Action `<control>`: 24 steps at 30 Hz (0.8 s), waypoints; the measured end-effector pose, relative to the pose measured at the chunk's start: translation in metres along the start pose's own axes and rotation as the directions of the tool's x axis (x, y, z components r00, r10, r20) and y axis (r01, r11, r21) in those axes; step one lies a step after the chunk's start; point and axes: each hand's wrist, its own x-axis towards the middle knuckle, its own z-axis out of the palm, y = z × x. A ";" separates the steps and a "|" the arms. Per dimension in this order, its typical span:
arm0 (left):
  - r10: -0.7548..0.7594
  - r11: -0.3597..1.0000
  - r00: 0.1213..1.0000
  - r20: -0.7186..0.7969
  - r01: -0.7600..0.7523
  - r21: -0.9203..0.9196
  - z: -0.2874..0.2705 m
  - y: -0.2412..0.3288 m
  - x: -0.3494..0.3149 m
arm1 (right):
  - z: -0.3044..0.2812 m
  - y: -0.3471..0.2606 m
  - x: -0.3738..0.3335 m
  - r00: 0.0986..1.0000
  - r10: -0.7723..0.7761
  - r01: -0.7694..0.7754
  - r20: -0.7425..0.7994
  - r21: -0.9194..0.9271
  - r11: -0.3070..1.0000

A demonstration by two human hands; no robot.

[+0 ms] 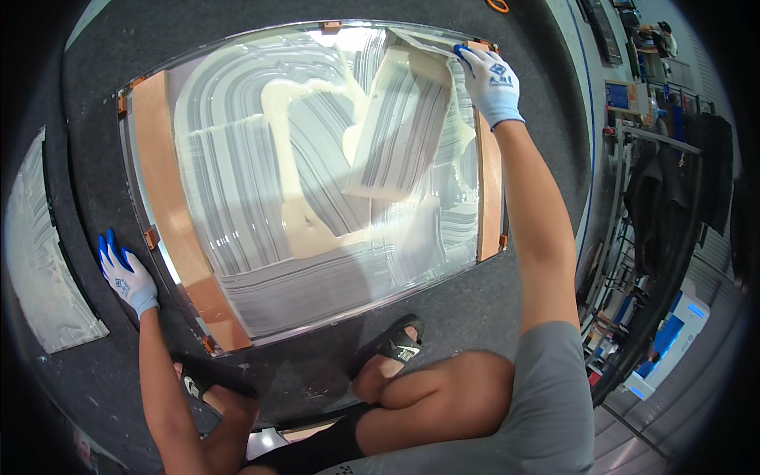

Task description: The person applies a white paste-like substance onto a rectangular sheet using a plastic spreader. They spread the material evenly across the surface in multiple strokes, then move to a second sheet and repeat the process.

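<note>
My right hand, in a white glove with blue fingertips, is closed on one end of a thin, flat scraper at the far right of a panel. Cream paste lies in a thick bead and fine combed streaks over the panel. A straight streaked band runs from the scraper toward me, with paste heaped at its far end. My gloved left hand rests, fingers spread, on the dark surface just left of the panel, holding nothing.
Wooden strips border the panel's left and right sides, with brown clips along the edges. Another smeared panel lies at far left. My sandalled foot is close to the near edge. A metal rack stands at right; a person is behind.
</note>
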 end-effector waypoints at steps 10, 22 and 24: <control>0.025 1.000 1.000 0.001 -0.025 -0.005 0.001 -0.005 0.002 | 0.001 -0.004 -0.081 0.982 -0.188 0.189 -0.016 0.109 0.976; 0.019 0.999 1.000 0.000 -0.019 -0.041 0.002 -0.007 -0.001 | -0.048 -0.007 -0.056 0.996 0.076 -0.085 0.051 0.216 0.973; 0.010 1.000 1.000 0.005 -0.010 -0.012 0.002 -0.006 -0.001 | -0.048 -0.007 -0.033 0.938 0.260 -0.309 0.228 0.213 0.927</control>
